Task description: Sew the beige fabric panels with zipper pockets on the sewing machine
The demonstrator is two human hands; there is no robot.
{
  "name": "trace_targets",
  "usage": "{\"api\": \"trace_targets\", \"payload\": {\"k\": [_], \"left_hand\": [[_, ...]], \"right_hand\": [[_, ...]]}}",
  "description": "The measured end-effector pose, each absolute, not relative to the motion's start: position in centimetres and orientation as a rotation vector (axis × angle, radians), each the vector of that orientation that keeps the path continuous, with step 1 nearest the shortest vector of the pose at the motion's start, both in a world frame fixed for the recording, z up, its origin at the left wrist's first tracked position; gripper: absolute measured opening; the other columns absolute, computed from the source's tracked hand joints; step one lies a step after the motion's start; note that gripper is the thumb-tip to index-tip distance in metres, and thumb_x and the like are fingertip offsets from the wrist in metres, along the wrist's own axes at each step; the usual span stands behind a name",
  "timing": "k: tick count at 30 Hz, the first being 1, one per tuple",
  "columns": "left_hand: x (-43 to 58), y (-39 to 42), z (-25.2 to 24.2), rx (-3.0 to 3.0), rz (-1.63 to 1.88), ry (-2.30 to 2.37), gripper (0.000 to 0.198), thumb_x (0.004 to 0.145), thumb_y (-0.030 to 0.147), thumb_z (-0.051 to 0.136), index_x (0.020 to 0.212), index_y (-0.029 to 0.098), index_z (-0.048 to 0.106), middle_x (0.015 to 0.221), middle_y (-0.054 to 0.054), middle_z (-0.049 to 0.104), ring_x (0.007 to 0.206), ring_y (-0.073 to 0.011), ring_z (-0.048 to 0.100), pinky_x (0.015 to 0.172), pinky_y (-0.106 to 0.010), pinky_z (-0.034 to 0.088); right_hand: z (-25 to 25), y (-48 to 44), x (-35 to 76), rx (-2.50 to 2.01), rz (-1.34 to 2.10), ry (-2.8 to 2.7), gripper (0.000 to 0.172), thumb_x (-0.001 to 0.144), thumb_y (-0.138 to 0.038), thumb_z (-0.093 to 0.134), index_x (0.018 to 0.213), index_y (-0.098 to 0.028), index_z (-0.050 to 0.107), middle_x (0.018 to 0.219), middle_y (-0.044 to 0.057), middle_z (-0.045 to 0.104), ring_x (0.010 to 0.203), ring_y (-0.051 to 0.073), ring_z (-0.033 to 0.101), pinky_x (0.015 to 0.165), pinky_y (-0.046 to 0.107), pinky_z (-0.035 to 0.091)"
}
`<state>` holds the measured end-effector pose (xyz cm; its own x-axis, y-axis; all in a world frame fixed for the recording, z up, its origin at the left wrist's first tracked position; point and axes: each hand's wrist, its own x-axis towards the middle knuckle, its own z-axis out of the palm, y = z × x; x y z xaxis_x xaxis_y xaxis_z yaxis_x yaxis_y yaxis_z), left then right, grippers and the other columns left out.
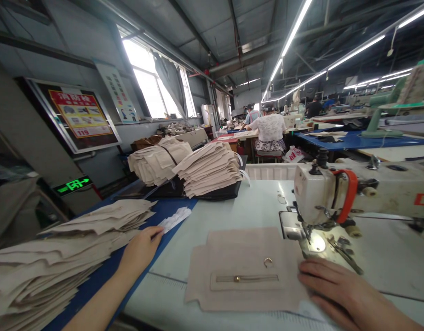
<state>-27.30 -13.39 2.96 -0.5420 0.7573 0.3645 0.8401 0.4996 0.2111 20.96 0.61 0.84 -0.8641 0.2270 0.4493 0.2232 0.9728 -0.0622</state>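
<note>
A beige fabric piece [246, 269] with a zipper slot and a small metal ring lies flat on the pale green sewing table [232, 216]. My right hand [332, 287] rests flat on its right edge, fingers stretched out, just in front of the needle plate of the white sewing machine [336, 193]. My left hand [141, 248] reaches to the left, fingertips touching the edge of a stack of beige cut pieces [67, 248] on a blue surface. I cannot see whether its fingers grip a piece.
Two taller piles of beige cut pieces [194, 168] sit at the back of the table on a dark tray. A person in a white top [270, 128] sits at a far workstation. More machines and blue tables [363, 138] stand to the right.
</note>
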Motion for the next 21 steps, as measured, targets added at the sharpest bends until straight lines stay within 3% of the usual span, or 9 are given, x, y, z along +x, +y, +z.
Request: {"api": "trace_targets", "payload": {"k": [7,13,21], "left_hand": [[-27.1,-13.7,3.6,-1.279,-0.557,-2.577,0.037,0.081,0.035,0.044,0.084,0.019,0.076,0.097,-0.011,0.079,0.092,-0.0294,0.073,0.082,-0.034,0.056],[-27.0,-13.7,4.0,-1.201,-0.630,-2.588,0.029,0.079,0.034,0.049,0.081,0.021,0.075,0.095,-0.008,0.079,0.091,-0.0279,0.072,0.084,-0.032,0.054],[-26.8,-14.0,4.5,-1.066,-0.754,-2.600,0.025,0.076,0.039,0.053,0.072,0.024,0.073,0.086,-0.005,0.078,0.082,-0.0292,0.071,0.075,-0.035,0.055]], "right_hand": [[0.8,0.6,21.0,-0.322,0.093,-2.634,0.027,0.093,-0.027,0.061,0.117,-0.026,0.073,0.114,0.006,0.075,0.106,0.022,0.071,0.096,0.027,0.057],[1.0,0.6,20.9,-0.299,-0.005,-2.651,0.024,0.092,-0.028,0.061,0.112,-0.023,0.075,0.112,0.007,0.076,0.103,0.023,0.072,0.093,0.027,0.059],[0.5,0.6,21.0,-0.312,0.031,-2.609,0.026,0.093,-0.029,0.061,0.115,-0.025,0.074,0.114,0.006,0.075,0.103,0.022,0.072,0.094,0.027,0.058]]}}
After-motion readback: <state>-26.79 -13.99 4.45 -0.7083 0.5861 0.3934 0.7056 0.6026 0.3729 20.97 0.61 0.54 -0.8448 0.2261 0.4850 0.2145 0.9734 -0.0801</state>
